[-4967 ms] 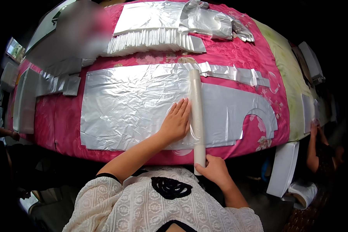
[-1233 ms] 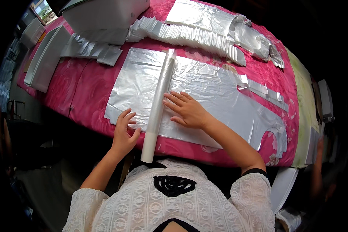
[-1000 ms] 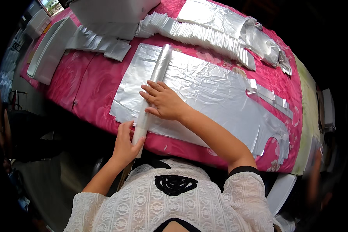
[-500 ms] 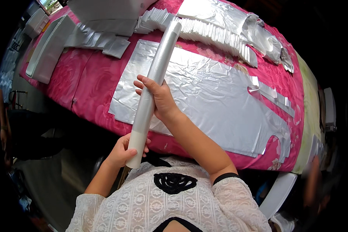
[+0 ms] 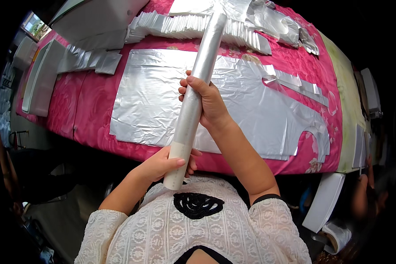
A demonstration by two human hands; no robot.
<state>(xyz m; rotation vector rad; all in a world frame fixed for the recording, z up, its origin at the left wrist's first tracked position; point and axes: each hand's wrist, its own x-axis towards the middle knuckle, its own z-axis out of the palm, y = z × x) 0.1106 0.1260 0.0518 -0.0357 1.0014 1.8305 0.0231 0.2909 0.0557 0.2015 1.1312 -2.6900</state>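
A long roll of translucent silvery plastic film (image 5: 208, 53) is held tilted in front of me, its far end leaning right. Its near end is plain and whitish. My right hand (image 5: 210, 102) is wrapped round the middle of the roll, fingertips showing on its left side. Nearer to me, my left hand (image 5: 165, 164) grips the whitish end, thumb on top and fingers behind. Beneath the roll, a flat stack of silvery plastic bags (image 5: 152, 101) with cut-out handles at the right lies on the pink cloth (image 5: 92, 105). The roll hides part of the stack.
A long row of folded plastic bags (image 5: 180, 27) crosses the far side, with more loose bags (image 5: 275, 26) behind. At the left are a white bin (image 5: 44, 81), a large white box (image 5: 97, 20) and a shorter row of bags (image 5: 86, 59). Blurred hands of another person (image 5: 363, 193) show at the right.
Both hands and the roll have shifted to the right, still gripping it. The view has turned a little, so the table appears moved left and up on its right side.
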